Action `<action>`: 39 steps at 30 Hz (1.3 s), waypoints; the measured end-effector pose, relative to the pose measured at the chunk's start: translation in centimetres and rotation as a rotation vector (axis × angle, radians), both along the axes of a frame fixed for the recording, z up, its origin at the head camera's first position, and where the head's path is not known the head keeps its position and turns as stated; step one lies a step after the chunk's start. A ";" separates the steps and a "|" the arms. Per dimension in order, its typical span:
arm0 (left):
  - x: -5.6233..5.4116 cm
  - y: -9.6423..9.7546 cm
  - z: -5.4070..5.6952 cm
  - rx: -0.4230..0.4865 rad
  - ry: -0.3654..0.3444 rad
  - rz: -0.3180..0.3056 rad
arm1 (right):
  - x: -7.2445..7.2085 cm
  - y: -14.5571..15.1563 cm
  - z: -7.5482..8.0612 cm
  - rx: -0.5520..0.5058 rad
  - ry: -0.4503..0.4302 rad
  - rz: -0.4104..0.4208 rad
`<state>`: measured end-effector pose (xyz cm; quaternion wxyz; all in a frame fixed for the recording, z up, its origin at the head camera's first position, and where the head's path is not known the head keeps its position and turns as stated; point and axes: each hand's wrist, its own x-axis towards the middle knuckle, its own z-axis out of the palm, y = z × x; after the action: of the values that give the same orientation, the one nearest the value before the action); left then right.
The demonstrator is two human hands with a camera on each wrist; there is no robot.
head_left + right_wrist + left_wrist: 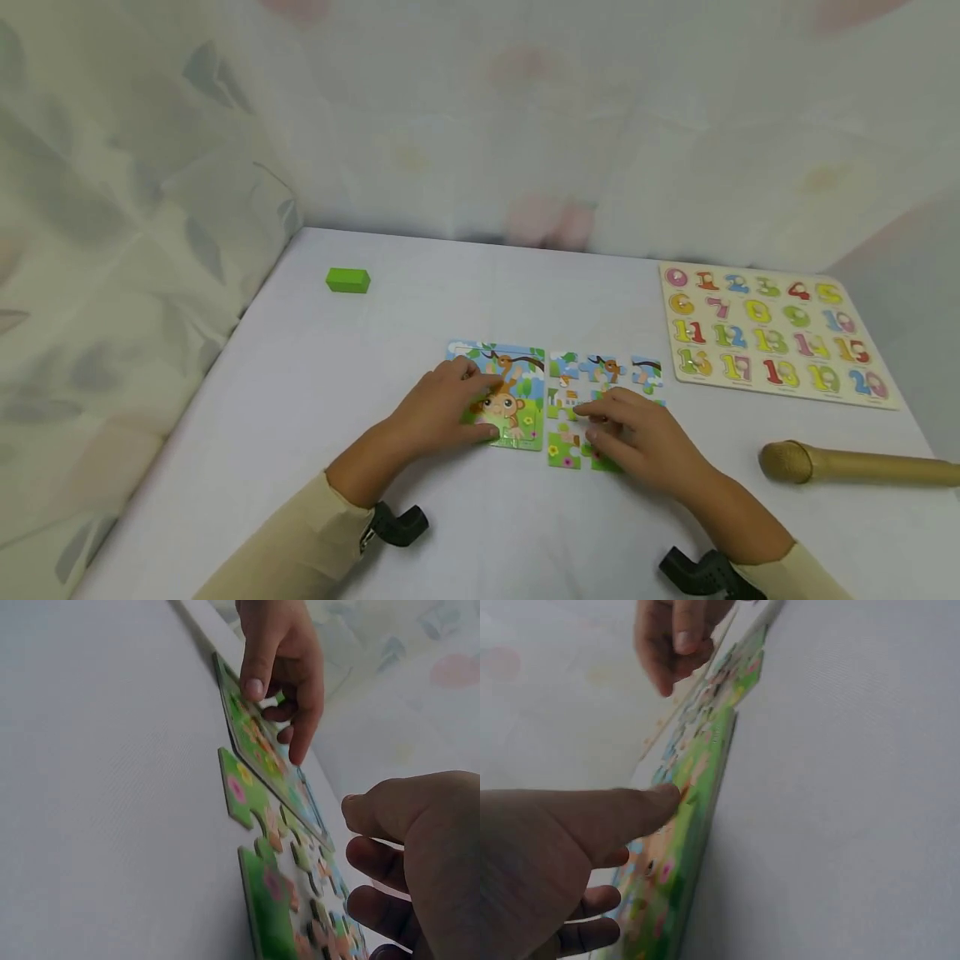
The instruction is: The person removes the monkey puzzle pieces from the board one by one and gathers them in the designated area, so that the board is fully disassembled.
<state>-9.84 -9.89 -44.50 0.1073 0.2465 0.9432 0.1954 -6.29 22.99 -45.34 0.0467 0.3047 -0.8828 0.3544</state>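
Observation:
A puzzle board [525, 417] with a monkey picture lies flat on the white table. My left hand [444, 408] spreads over its left part, thumb at the lower edge and fingers across the picture. To the right of the board sit several separated jigsaw pieces [564, 450] in loose rows. My right hand [637, 433] hovers over these pieces with its fingers loosely bent and nothing between them. In the right wrist view, a gap shows between the right hand's thumb [367, 814] and the pieces. Part of the board is hidden under my left hand.
At the back right lies a number board [780, 337] with coloured numerals. A gold microphone [862, 465] lies at the right, beyond my right hand. Towards the back left is a green block [348, 281]. Patterned cloth [525, 125] hangs behind the table.

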 end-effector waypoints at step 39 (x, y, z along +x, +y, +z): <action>-1.0 1.4 -1.9 0.128 0.037 -0.065 | -4.3 -7.1 0.9 0.173 -0.327 0.081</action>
<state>-10.85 -8.47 -46.41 0.0803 0.2871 0.9220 0.2469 -10.60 15.89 -44.41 -0.1381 0.2809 -0.8929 0.3238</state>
